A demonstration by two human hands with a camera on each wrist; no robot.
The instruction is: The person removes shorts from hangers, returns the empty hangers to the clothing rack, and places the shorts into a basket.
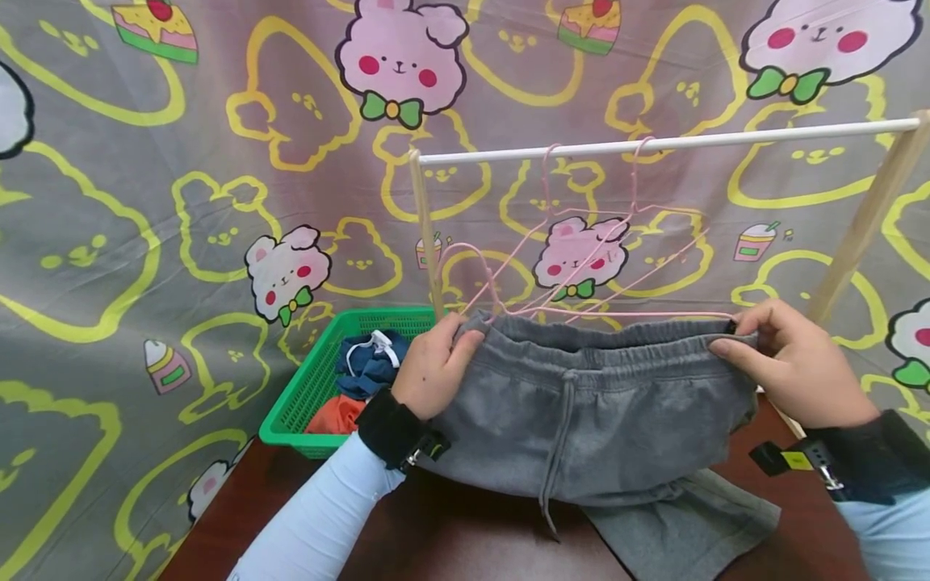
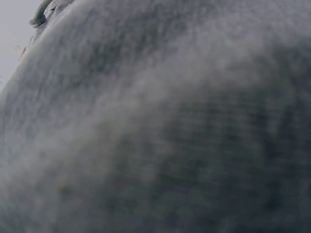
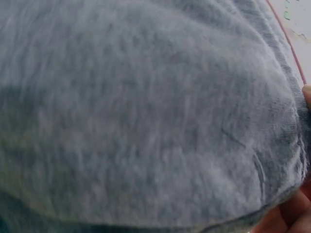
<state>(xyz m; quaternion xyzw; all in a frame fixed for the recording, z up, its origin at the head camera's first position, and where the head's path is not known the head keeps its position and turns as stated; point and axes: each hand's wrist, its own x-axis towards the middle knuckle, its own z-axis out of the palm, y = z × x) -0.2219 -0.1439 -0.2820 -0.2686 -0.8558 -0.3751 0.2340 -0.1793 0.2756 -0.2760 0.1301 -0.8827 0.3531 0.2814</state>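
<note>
Both hands stretch out a pair of gray drawstring pants [image 1: 596,428] by the elastic waistband. My left hand [image 1: 432,363] grips the waistband's left corner, thumb on the front. At the opposite end my right hand [image 1: 806,367] pinches the waistband between thumb and fingers. A pink hanger [image 1: 617,313] lies along the back of the waistband, its hook rising near the left hand and its bar reaching the right fingertips. The drawstring [image 1: 559,444] dangles in front. Gray fabric [image 2: 155,116] fills the left wrist view; in the right wrist view, fingertips [image 3: 286,216] show at the cloth's edge.
Behind the pants stands a rack with a white rail [image 1: 494,155] and wooden posts; two pink hangers [image 1: 634,181] hang on it. A green basket [image 1: 291,403] with blue and orange clothes sits at left on the brown table [image 1: 465,541]. A patterned curtain [image 1: 182,145] covers the back.
</note>
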